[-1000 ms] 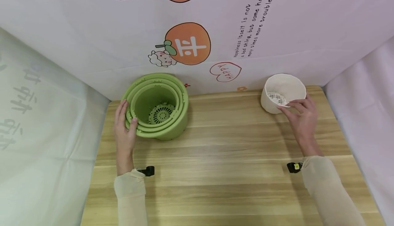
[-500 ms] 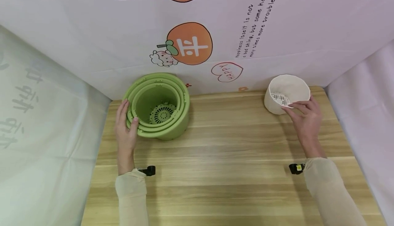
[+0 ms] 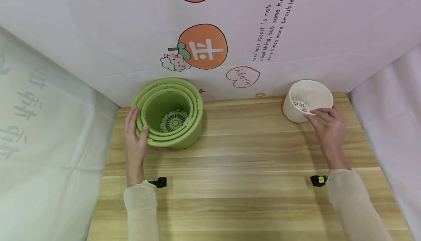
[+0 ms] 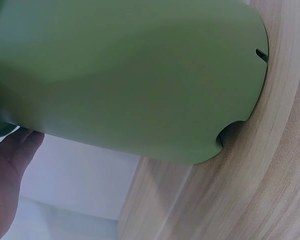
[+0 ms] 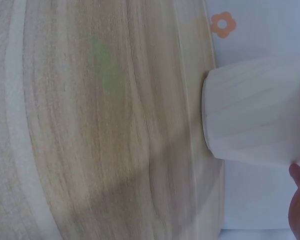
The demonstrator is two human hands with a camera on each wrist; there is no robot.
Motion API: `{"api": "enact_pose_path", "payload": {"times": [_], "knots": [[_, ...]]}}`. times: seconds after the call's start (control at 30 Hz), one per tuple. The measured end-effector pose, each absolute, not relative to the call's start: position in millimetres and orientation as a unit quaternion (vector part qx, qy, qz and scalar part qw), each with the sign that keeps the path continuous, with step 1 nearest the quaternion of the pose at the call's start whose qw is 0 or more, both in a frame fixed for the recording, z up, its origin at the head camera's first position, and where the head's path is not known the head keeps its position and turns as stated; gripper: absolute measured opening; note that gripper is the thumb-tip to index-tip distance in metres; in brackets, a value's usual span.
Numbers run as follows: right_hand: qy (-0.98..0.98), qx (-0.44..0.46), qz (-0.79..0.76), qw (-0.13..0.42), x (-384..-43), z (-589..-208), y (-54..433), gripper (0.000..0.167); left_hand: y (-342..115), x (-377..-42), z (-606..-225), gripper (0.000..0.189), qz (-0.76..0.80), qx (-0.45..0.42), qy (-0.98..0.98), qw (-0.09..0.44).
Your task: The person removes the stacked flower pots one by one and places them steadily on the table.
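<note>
Green flowerpots (image 3: 189, 137), nested one inside another, stand upright at the back left of the table in the head view. My left hand (image 3: 135, 142) holds their left rim, the thumb over the edge and the fingers along the outside. The left wrist view shows the outer pot's smooth wall (image 4: 130, 75) and notched base on the wood. At the back right is a smaller white flowerpot (image 3: 291, 111) with a perforated bottom. My right hand (image 3: 330, 131) pinches its near rim between thumb and fingers. Its base touches the tabletop in the right wrist view.
The wooden table (image 3: 230, 182) meets a white printed cloth (image 3: 125, 44) behind both sets of pots. Pale cloths hang along the left side (image 3: 49, 117) and the right side (image 3: 388, 98). A wide stretch of tabletop lies between the green and white pots.
The white flowerpot and my right hand have shifted slightly to the right. My left hand keeps its hold on the green flowerpots, and the whole view has drifted a little.
</note>
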State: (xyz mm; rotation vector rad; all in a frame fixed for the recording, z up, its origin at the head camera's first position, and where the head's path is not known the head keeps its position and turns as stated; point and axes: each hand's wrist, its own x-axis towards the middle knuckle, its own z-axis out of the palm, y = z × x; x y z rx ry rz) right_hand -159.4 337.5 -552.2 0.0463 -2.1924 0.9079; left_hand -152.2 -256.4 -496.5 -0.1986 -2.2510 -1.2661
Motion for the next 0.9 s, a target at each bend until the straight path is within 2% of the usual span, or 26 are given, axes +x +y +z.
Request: {"api": "enact_pose_path", "payload": {"times": [0.2, 0.37, 0.53, 0.77, 0.9], "knots": [[-0.860, 0.024, 0.338, 0.381, -159, -553, 340, 0.021, -253, -151, -494, 0.060, -0.473, -0.069, -0.836, 0.268], [-0.860, 0.028, 0.336, 0.383, -159, -554, 340, 0.018, -242, -145, -477, 0.058, -0.476, -0.065, -0.835, 0.268], [-0.863, 0.007, 0.334, 0.379, -156, -555, 335, 0.030, -235, -140, -465, 0.057, -0.480, -0.067, -0.835, 0.262], [-0.862, 0.036, 0.319, 0.393, -162, -551, 327, 0.044, -253, -151, -493, 0.059, -0.472, -0.070, -0.837, 0.266], [-0.864, 0.035, 0.321, 0.386, -163, -548, 325, 0.047, -243, -145, -475, 0.056, -0.478, -0.076, -0.831, 0.274]]}}
